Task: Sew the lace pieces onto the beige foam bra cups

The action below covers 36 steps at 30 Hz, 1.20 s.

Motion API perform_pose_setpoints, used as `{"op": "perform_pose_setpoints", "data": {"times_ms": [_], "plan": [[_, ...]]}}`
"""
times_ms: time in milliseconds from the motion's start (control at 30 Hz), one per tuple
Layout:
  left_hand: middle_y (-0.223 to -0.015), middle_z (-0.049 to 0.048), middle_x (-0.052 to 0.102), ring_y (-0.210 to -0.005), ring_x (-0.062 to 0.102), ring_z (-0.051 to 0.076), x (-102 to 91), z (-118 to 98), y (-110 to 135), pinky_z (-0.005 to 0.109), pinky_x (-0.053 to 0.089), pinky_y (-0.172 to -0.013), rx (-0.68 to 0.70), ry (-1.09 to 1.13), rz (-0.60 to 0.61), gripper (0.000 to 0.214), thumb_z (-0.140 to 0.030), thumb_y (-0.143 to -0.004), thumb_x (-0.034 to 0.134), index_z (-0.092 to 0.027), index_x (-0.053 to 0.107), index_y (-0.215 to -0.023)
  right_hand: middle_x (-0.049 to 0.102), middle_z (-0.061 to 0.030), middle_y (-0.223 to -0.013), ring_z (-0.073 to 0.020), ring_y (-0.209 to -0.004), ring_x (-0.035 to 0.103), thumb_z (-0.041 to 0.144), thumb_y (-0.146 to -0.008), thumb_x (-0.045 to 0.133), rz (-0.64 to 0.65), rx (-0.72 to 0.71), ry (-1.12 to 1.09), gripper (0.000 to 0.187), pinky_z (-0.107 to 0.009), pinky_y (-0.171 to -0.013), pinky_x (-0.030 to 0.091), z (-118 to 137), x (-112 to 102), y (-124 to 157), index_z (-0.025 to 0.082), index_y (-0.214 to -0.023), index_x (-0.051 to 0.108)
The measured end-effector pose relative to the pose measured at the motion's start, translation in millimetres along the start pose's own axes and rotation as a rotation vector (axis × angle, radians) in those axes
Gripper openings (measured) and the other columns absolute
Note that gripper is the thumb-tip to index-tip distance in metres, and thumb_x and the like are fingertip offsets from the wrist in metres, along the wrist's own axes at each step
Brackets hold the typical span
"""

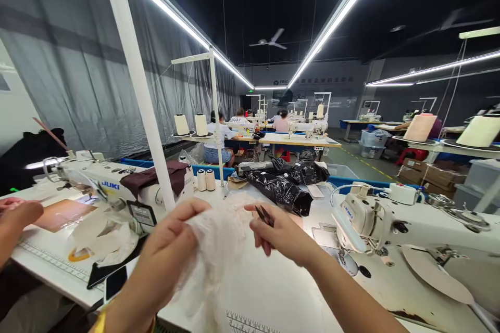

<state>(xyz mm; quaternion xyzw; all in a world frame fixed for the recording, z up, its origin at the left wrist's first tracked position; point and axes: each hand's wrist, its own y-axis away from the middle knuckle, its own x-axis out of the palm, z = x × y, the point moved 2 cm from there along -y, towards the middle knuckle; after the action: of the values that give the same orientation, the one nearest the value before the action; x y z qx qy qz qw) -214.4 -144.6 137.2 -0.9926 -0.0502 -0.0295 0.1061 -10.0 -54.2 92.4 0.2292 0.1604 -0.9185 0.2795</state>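
Observation:
My left hand (172, 242) is closed on a piece of thin white sheer fabric (219, 242), holding it up above the white worktable (273, 291). My right hand (279, 234) pinches the fabric's right edge and also grips small dark thread snips (264, 215) between its fingers. The fabric hangs down between both hands toward the table. A ruler scale (250, 322) is printed at the table's near edge.
A white sewing machine (375, 218) stands to the right, a JUKI machine (117, 187) with brown cloth to the left. Black plastic bags (289, 182) and thread spools (205, 179) lie behind. Another person's hand (17, 216) is at far left. A phone (115, 281) lies near. Workers sit far back.

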Motion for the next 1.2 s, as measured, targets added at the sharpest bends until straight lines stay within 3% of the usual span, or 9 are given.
{"op": "perform_pose_setpoints", "data": {"times_ms": [100, 233, 333, 433, 600, 733, 1000, 1133, 1200], "plan": [[-0.076, 0.0025, 0.07, -0.061, 0.063, 0.019, 42.4, 37, -14, 0.027, 0.049, -0.055, -0.039, 0.123, 0.319, 0.035, -0.05, -0.075, 0.085, -0.022, 0.069, -0.089, 0.059, 0.0075, -0.064, -0.0106, -0.047, 0.052, 0.061, -0.087, 0.071, 0.078, -0.029, -0.546, 0.054, -0.02, -0.043, 0.039, 3, 15, 47, 0.021, -0.119, 0.054], [-0.095, 0.0076, 0.073, -0.084, 0.068, 0.025, 89.6, 94, -7, 0.034, 0.054, -0.076, -0.256, 0.596, 0.481, 0.047, -0.058, -0.084, 0.075, -0.019, 0.068, -0.108, 0.057, 0.0084, -0.06, -0.0067, -0.044, 0.047, 0.057, -0.086, 0.074, -0.313, 0.145, -0.764, 0.043, -0.018, -0.047, 0.031, -18, 18, 77, 0.022, -0.09, 0.049], [-0.087, 0.0092, 0.072, -0.083, 0.068, 0.023, 109.1, 138, 16, 0.03, 0.051, -0.075, -0.592, 0.594, 0.617, 0.051, -0.061, -0.087, 0.072, -0.015, 0.069, -0.108, 0.069, -0.0003, -0.082, -0.013, -0.063, 0.062, 0.058, -0.091, 0.065, -0.523, 0.192, -0.688, 0.04, -0.02, -0.051, 0.031, -49, 4, 88, 0.022, -0.102, 0.05], [-0.071, 0.0026, 0.066, -0.065, 0.062, 0.016, 113.7, 160, 30, 0.024, 0.044, -0.062, -0.635, 0.402, 0.562, 0.039, -0.046, -0.079, 0.086, -0.014, 0.071, -0.096, 0.071, -0.0036, -0.09, -0.0188, -0.076, 0.067, 0.056, -0.098, 0.049, -0.489, 0.292, -0.304, 0.038, -0.025, -0.06, 0.038, -84, -11, 103, 0.023, -0.117, 0.048], [-0.067, -0.0028, 0.062, -0.063, 0.059, 0.015, 120.0, 147, 28, 0.023, 0.04, -0.061, -0.578, 0.264, 0.618, 0.058, -0.042, -0.073, 0.088, -0.018, 0.067, -0.122, 0.063, -0.0022, -0.078, -0.0235, -0.076, 0.059, 0.047, -0.096, 0.055, -0.477, 0.318, 0.0, 0.026, -0.033, -0.071, 0.038, -113, -21, 146, 0.023, -0.09, 0.054], [-0.066, -0.0038, 0.06, -0.065, 0.058, 0.016, 126.8, 142, 19, 0.023, 0.04, -0.062, -0.556, 0.187, 0.674, 0.072, -0.042, -0.074, 0.086, -0.02, 0.059, -0.136, 0.062, -0.0018, -0.082, -0.0212, -0.074, 0.054, 0.035, -0.103, 0.05, -0.508, 0.058, 0.459, 0.017, -0.029, -0.067, 0.035, -102, -16, 168, 0.023, -0.095, 0.056], [-0.075, -0.0034, 0.063, -0.059, 0.043, 0.01, 148.0, 145, 17, 0.02, 0.035, -0.056, -0.514, 0.121, 0.738, 0.065, -0.03, -0.073, 0.078, -0.019, 0.06, -0.135, 0.063, -0.0003, -0.071, -0.0192, -0.064, 0.052, 0.021, -0.107, 0.046, -0.608, -0.261, 0.985, 0.021, -0.032, -0.062, 0.027, -93, -2, 147, 0.022, -0.093, 0.06], [-0.098, 0.0028, 0.07, -0.079, 0.063, 0.021, 123.5, 127, -1, 0.03, 0.049, -0.071, -0.508, -0.044, 0.77, 0.07, -0.039, -0.074, 0.073, -0.022, 0.055, -0.14, 0.059, 0.0006, -0.067, -0.017, -0.059, 0.051, 0.025, -0.11, 0.038, -0.605, -0.187, 0.955, 0.034, -0.03, -0.058, 0.029, -103, -16, 158, 0.023, -0.08, 0.054], [-0.1, 0.0055, 0.071, -0.091, 0.067, 0.029, 92.6, 111, -21, 0.04, 0.053, -0.079, -0.368, -0.348, 0.64, 0.068, -0.05, -0.083, 0.063, -0.024, 0.05, -0.144, 0.059, 0.001, -0.068, -0.0162, -0.059, 0.055, 0.03, -0.111, 0.035, -0.616, -0.089, 0.922, 0.035, -0.028, -0.058, 0.032, -121, -35, 179, 0.023, -0.081, 0.053]]}}
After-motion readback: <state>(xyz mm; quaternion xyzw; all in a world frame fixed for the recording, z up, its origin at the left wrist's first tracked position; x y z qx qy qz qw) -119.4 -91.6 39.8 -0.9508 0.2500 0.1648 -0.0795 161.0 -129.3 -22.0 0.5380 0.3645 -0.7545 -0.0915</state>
